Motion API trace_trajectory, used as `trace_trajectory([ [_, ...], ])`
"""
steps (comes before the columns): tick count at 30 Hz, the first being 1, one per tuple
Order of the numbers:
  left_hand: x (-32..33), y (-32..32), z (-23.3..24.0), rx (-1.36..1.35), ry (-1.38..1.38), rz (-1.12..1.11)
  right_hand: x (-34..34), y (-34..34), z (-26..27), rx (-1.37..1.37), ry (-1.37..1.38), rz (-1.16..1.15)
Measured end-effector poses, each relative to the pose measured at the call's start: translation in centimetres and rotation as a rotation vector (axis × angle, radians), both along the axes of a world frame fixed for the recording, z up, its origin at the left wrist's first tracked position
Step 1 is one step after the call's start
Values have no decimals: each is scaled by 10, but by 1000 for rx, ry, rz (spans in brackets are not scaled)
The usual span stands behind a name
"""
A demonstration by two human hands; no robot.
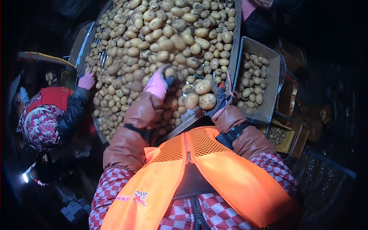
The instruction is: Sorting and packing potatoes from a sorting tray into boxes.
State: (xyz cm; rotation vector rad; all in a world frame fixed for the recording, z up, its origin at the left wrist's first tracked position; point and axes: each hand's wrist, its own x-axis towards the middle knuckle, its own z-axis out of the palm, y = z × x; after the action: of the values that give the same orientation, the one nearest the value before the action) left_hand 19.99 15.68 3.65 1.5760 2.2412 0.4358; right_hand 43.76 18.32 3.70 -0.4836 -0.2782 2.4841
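A sorting table (238,37) with raised metal sides lies before me, heaped with potatoes (166,44) of mixed sizes, some soil-stained. My left hand (158,81), in a pink glove with dark fingers, reaches into the heap. A potato (170,72) lies by its fingers, partly blurred, so I cannot tell whether it is gripped. At the near right corner my right hand (217,97), in a dark glove, holds several large potatoes (202,86) together. Its fingers are partly hidden behind them.
Right of the table stands a lined box (266,107) holding potatoes. Below it, a yellow crate (289,142) contains smaller ones. At left a co-worker in a patterned hood (40,126) rests a pink-gloved hand (86,79) at the table edge. Another person's pink sleeve (247,9) shows at top right.
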Motion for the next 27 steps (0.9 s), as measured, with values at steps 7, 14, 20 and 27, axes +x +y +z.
trace_trajectory([
  [7,53,-23,33,62,-981,113,11,3,-8,68,-60,-62],
  [14,57,-16,14,47,-626,-257,27,9,12,111,-16,75],
  [20,103,-22,101,321,-339,-368,28,7,35,-36,278,-158],
  [27,146,-12,125,282,-257,-544,73,1,38,166,124,-442],
])
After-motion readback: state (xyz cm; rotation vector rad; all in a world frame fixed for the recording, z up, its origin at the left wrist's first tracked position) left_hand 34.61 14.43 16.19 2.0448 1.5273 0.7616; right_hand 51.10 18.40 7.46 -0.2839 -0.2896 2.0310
